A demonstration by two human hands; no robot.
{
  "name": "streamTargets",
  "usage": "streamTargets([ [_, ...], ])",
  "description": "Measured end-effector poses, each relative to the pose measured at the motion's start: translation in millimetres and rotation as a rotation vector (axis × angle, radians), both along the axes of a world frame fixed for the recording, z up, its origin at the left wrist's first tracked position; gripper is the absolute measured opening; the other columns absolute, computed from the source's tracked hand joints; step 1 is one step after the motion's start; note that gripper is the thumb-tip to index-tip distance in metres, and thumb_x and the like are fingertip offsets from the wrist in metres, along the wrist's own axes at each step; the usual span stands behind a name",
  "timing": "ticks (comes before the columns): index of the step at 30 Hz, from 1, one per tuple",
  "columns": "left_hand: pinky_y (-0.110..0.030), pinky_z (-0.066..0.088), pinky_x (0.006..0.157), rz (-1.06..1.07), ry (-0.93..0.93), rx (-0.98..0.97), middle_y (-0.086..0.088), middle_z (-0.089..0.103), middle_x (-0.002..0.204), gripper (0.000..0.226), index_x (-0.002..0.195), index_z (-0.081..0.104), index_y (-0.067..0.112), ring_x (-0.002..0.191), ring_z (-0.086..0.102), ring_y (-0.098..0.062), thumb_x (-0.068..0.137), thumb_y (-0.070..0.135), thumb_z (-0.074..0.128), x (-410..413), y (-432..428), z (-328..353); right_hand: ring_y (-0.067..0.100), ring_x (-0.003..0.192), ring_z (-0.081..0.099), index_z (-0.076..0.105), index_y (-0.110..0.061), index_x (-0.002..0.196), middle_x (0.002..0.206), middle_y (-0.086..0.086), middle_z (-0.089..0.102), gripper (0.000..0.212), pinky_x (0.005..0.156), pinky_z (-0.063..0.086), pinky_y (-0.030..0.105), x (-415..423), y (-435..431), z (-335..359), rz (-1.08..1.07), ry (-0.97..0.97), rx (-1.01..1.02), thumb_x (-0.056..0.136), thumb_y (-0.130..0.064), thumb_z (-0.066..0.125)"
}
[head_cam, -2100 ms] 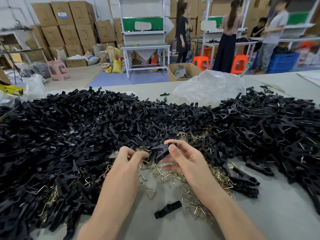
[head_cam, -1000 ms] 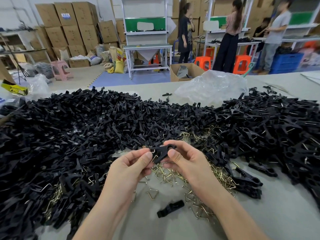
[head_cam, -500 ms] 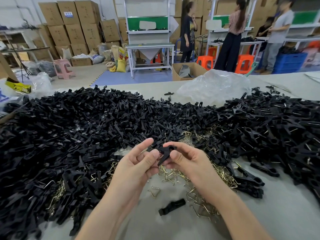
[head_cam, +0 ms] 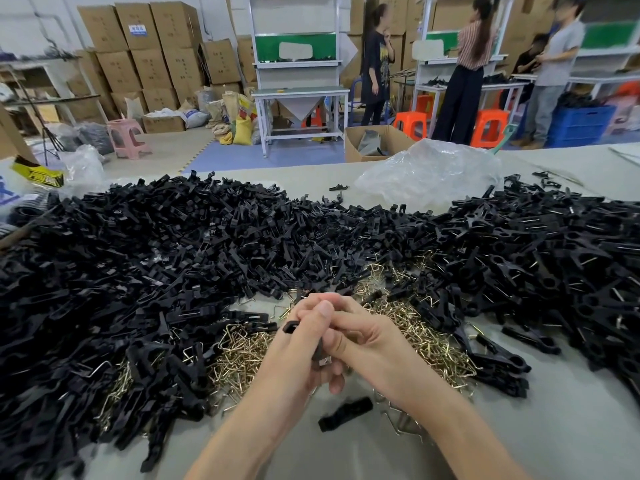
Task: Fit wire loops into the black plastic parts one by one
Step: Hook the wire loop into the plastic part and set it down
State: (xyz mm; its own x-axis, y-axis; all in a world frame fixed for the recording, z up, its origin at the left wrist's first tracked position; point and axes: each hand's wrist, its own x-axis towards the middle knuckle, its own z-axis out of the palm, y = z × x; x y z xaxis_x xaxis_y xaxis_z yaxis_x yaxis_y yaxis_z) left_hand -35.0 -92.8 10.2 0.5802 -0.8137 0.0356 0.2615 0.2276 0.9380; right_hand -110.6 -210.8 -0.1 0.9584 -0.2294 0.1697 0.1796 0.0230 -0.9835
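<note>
My left hand [head_cam: 298, 344] and my right hand [head_cam: 363, 344] are pressed together just above the table, both gripping one black plastic part [head_cam: 317, 351] between them. One end of it sticks out at the left, and a bit of metal shows at its lower end. Most of the part is hidden by my fingers. Loose brass-coloured wire loops [head_cam: 239, 351] lie in a heap under and around my hands. A wide heap of black plastic parts [head_cam: 173, 258] covers the table from left to right.
A single black part [head_cam: 344, 414] lies on the grey table [head_cam: 554, 427] just below my hands. A crumpled clear plastic bag [head_cam: 429, 174] sits at the far edge. Several people stand at workbenches beyond the table, with stacked cardboard boxes [head_cam: 149, 53] behind.
My hands have closed together around the black part, which was held out at my fingertips before. My left hand earlier came up from the wire loops to meet the right.
</note>
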Motion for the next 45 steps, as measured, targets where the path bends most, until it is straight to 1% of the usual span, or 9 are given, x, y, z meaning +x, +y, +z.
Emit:
streamTargets([
  [9, -0.028, 0.044, 0.044, -0.032, -0.059, 0.010, -0.002, 0.059, 0.070, 0.031, 0.093, 0.073, 0.020, 0.057, 0.053, -0.015, 0.082, 0.047, 0.063, 1.5, 0.2, 0.3, 0.016, 0.055, 0.062, 0.074, -0.027, 0.120, 0.126, -0.010, 0.065, 0.030, 0.050, 0.058, 0.041, 2.5, -2.5, -4.1, -0.116, -0.010, -0.094, 0.091, -0.019, 0.072],
  [14, -0.026, 0.048, 0.042, 0.063, -0.199, 0.154, -0.010, 0.066, 0.065, 0.012, 0.098, 0.066, 0.016, 0.048, 0.060, -0.021, 0.088, 0.023, 0.066, -11.7, -5.2, -8.0, 0.027, 0.082, 0.069, 0.060, -0.056, 0.128, 0.115, -0.012, 0.069, 0.076, 0.040, 0.051, 0.022, 3.3, -7.1, -7.4, -0.147, 0.030, 0.016, 0.089, 0.009, 0.057],
  [17, -0.024, 0.043, 0.037, 0.166, -0.286, 0.173, -0.007, 0.063, 0.056, 0.004, 0.089, 0.065, 0.021, 0.040, 0.055, -0.021, 0.091, 0.019, 0.062, -11.8, -10.0, -13.7, 0.044, 0.076, 0.064, 0.056, -0.054, 0.133, 0.116, -0.015, 0.067, 0.075, 0.044, 0.058, 0.035, 5.3, -6.1, -9.7, -0.159, 0.027, -0.088, 0.093, 0.009, 0.052],
  [21, -0.018, 0.029, 0.036, 0.268, -0.247, 0.189, 0.003, 0.054, 0.049, 0.029, 0.080, 0.067, 0.025, 0.035, 0.040, -0.014, 0.073, 0.053, 0.065, 1.7, -7.6, -13.2, 0.019, 0.100, 0.073, 0.055, -0.043, 0.138, 0.118, -0.010, 0.071, 0.037, 0.078, 0.060, 0.029, 5.4, -5.3, -2.9, -0.228, -0.017, -0.042, 0.105, -0.027, 0.051],
  [24, -0.017, 0.024, 0.039, 0.300, -0.196, 0.183, 0.004, 0.045, 0.047, 0.036, 0.081, 0.069, 0.022, 0.034, 0.032, -0.014, 0.070, 0.056, 0.067, 8.3, -6.6, -16.4, 0.018, 0.105, 0.072, 0.056, -0.036, 0.138, 0.119, -0.006, 0.072, 0.041, 0.083, 0.059, 0.027, 2.2, -6.2, 1.5, -0.225, -0.028, 0.040, 0.098, -0.043, 0.048],
  [30, -0.019, 0.025, 0.040, 0.288, -0.163, 0.168, -0.009, 0.045, 0.046, 0.019, 0.092, 0.073, 0.016, 0.031, 0.030, -0.015, 0.095, 0.034, 0.067, 13.8, -3.4, -20.3, 0.006, 0.117, 0.065, 0.059, -0.038, 0.134, 0.124, -0.013, 0.070, 0.049, 0.094, 0.053, 0.021, 0.9, -1.2, 4.8, -0.102, 0.001, -0.078, 0.087, -0.046, 0.067],
  [34, -0.022, 0.023, 0.044, 0.264, -0.013, 0.120, -0.004, 0.033, 0.041, 0.045, 0.092, 0.072, 0.010, 0.034, 0.021, -0.013, 0.079, 0.053, 0.073, 12.5, -3.2, -16.6, 0.004, 0.114, 0.067, 0.059, -0.044, 0.133, 0.121, -0.014, 0.072, 0.058, 0.097, 0.053, 0.023, 1.6, -1.2, 2.2, -0.080, 0.042, -0.154, 0.080, -0.039, 0.081],
  [41, -0.021, 0.029, 0.041, 0.217, -0.012, 0.079, -0.003, 0.043, 0.049, 0.058, 0.084, 0.070, 0.019, 0.037, 0.036, -0.016, 0.063, 0.073, 0.080, 16.8, -3.3, -22.4, -0.001, 0.123, 0.058, 0.073, -0.030, 0.122, 0.131, -0.026, 0.061, 0.028, 0.106, 0.047, 0.027, -1.5, -1.7, -3.9, -0.245, -0.057, -0.534, 0.094, -0.031, 0.070],
  [45, -0.025, 0.042, 0.048, 0.174, -0.220, 0.169, 0.005, 0.065, 0.081, 0.081, 0.123, 0.059, 0.038, 0.061, 0.058, -0.013, 0.057, 0.081, 0.077, 6.7, 2.0, -17.5, 0.000, 0.104, 0.066, 0.072, -0.036, 0.119, 0.118, -0.023, 0.065, 0.024, 0.088, 0.052, 0.015, -3.1, -7.8, -1.7, -0.460, -0.179, -0.637, 0.097, -0.037, 0.063],
])
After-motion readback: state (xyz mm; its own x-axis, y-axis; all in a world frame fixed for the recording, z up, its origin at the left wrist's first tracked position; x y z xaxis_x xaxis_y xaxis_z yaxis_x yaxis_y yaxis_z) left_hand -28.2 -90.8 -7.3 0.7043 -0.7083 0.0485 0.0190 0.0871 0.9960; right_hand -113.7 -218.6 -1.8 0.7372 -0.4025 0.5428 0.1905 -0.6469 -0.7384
